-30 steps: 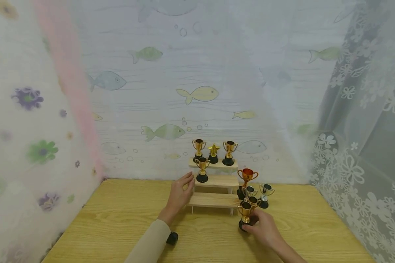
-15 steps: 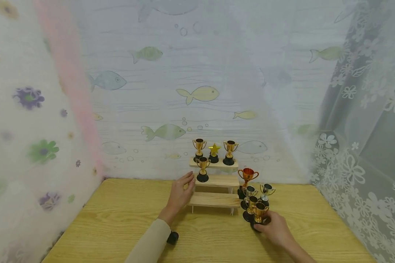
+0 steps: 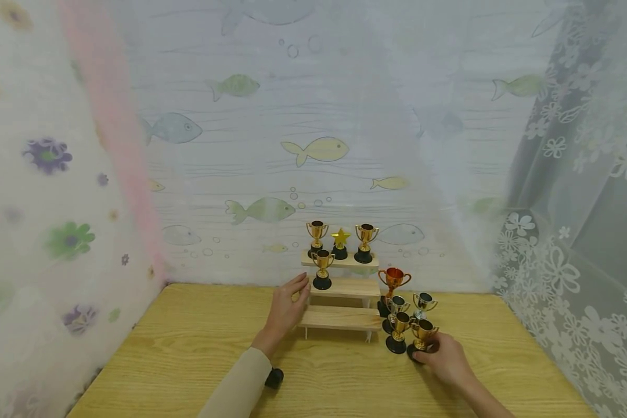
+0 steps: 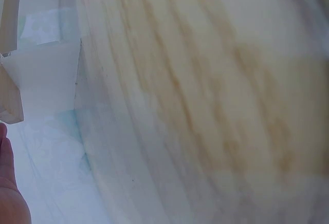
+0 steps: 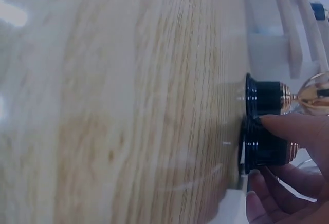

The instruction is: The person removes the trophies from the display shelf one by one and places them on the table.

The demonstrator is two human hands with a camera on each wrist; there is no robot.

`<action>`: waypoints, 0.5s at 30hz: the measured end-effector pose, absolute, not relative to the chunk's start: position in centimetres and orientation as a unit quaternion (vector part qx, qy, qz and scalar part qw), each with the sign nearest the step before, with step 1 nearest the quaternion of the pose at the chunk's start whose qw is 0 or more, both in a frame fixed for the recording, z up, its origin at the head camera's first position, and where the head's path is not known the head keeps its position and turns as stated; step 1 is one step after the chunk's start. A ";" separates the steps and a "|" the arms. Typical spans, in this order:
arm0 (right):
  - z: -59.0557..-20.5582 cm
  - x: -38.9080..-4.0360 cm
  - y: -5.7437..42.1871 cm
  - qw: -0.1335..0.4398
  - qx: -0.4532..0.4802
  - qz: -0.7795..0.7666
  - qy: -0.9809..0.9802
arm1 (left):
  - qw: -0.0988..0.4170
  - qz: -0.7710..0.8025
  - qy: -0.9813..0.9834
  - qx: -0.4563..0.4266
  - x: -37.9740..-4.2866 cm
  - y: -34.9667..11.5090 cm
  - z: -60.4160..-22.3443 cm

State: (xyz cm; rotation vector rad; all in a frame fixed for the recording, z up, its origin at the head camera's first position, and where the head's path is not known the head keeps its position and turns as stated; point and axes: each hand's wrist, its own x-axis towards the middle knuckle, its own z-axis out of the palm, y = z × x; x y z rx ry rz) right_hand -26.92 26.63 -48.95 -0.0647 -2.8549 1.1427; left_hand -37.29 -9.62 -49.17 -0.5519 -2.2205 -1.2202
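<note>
My right hand (image 3: pixel 446 361) pinches a small gold trophy cup (image 3: pixel 423 330) by its black base. In the right wrist view that black base (image 5: pixel 264 144) sits low at the tabletop, side by side with the base of another gold cup (image 3: pixel 400 324). My left hand (image 3: pixel 286 305) rests, fingers extended, at the left side of a stepped wooden stand (image 3: pixel 339 317). Two gold cups and a gold star trophy (image 3: pixel 340 238) stand on its top step. A further gold cup (image 3: pixel 323 261) stands at the left of the middle step.
Right of the stand are an orange-bronze cup (image 3: pixel 394 277) and two silver cups, one (image 3: pixel 424 302) farther right. A small black object (image 3: pixel 274 378) lies beside my left sleeve. Fish-patterned fabric (image 3: pixel 319 116) hangs behind the wooden table (image 3: pixel 188 348).
My right hand has moved the gold cup to the right, from in front of the other gold cup to beside it. My left hand has stayed at the stand.
</note>
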 end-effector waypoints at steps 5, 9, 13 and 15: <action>-49.0 -27.1 27.1 0.033 -0.021 0.371 -0.928 | 0.271 -0.447 -0.828 -0.202 -37.4 -9.6 -49.2; -49.2 -27.2 27.4 0.029 -0.023 0.370 -0.928 | 0.275 -0.443 -0.829 -0.201 -37.3 -9.6 -49.2; -49.3 -27.3 27.7 0.025 -0.021 0.370 -0.928 | 0.279 -0.443 -0.828 -0.200 -37.3 -9.5 -49.3; -49.4 -27.4 27.8 0.024 -0.019 0.371 -0.928 | 0.275 -0.446 -0.828 -0.198 -37.4 -9.5 -49.3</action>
